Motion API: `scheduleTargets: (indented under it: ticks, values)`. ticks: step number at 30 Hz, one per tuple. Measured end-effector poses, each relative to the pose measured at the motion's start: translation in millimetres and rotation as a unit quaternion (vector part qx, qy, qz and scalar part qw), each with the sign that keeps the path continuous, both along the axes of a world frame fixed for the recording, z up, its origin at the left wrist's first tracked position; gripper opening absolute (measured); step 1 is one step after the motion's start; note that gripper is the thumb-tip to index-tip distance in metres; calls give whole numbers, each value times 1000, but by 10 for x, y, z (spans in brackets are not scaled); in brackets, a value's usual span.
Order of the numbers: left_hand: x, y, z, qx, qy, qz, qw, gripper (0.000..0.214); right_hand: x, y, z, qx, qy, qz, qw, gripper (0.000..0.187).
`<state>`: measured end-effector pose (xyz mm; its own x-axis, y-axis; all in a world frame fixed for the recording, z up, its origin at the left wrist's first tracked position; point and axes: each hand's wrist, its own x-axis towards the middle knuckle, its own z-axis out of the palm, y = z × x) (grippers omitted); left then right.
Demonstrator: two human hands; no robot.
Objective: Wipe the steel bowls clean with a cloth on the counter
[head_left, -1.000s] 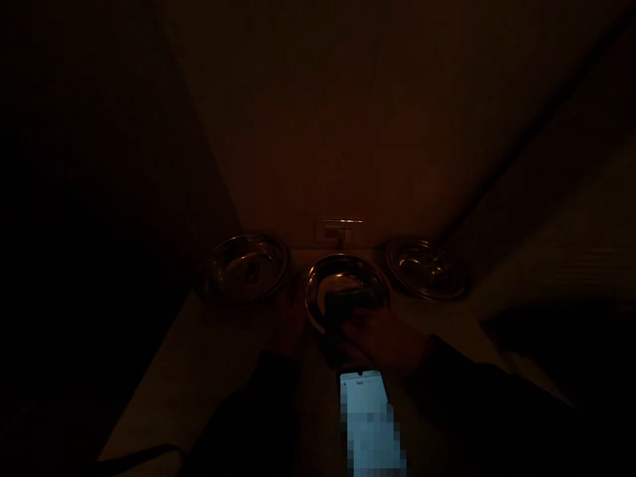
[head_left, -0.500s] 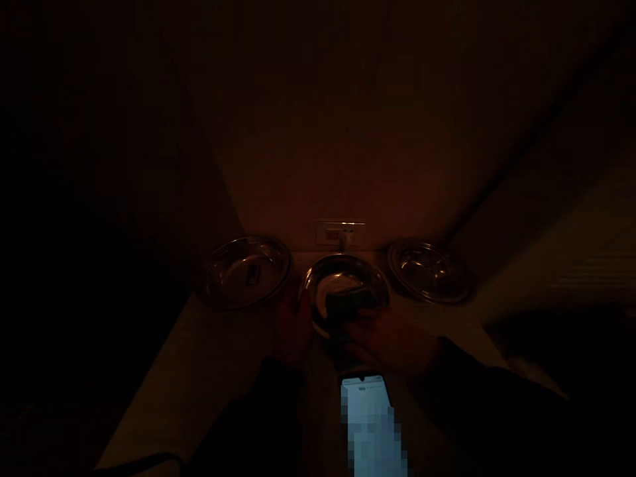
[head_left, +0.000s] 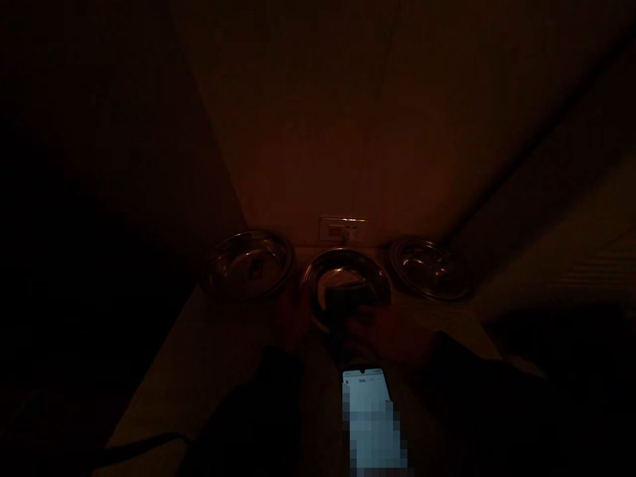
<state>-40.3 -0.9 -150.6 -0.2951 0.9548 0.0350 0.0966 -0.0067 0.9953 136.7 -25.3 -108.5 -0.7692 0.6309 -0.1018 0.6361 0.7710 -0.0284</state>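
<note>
"Hand pose, please?"

"Right hand [head_left: 392, 334]: very dim, reaching in from a dark sleeve [head_left: 477, 397], at the near rim of the middle steel plate [head_left: 345, 255]; left hand [head_left: 293, 318]: nearly black, just beside that plate's left rim; state of either grip: too dark to tell, open or closed."

"Item between them?"

"Dark object [head_left: 345, 301], kind unclear, in the middle steel plate on the bench [head_left: 163, 411]; left steel plate [head_left: 251, 265] and right steel plate [head_left: 430, 268] flank it; lit smartphone [head_left: 370, 417] lies just nearer the person, its screen blurred; wall socket [head_left: 342, 230] behind."

"Change from the earlier frame?"

"Hands about where they were; everything dimmer, the right hand's fingers harder to make out."
</note>
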Motion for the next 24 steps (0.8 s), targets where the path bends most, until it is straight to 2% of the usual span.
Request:
scheduleTargets:
  ticks: [3, 10, 18, 20, 24]
  values:
    - [16, 23, -17, 6, -23, -7, 1000, 34, 95, 9, -10, 4, -4, 6, 1000, 33]
    - [12, 20, -24, 0, 17, 2, 1000, 35, -310, -10, -13, 13, 16, -23, 1000, 35]
    - [-23, 23, 4, 2, -2, -19, 1000, 35, 115, -3, -54, -2, 1, -2, 1000, 35]
    - [11, 0, -11, -6, 3, -18, 1000, 36, 84, 12, -56, 1, -1, -9, 1000, 36]
    - [82, -60, -21, -14, 27, -9, 999, 42, -154, 30, -31, 10, 1, -34, 999, 36]
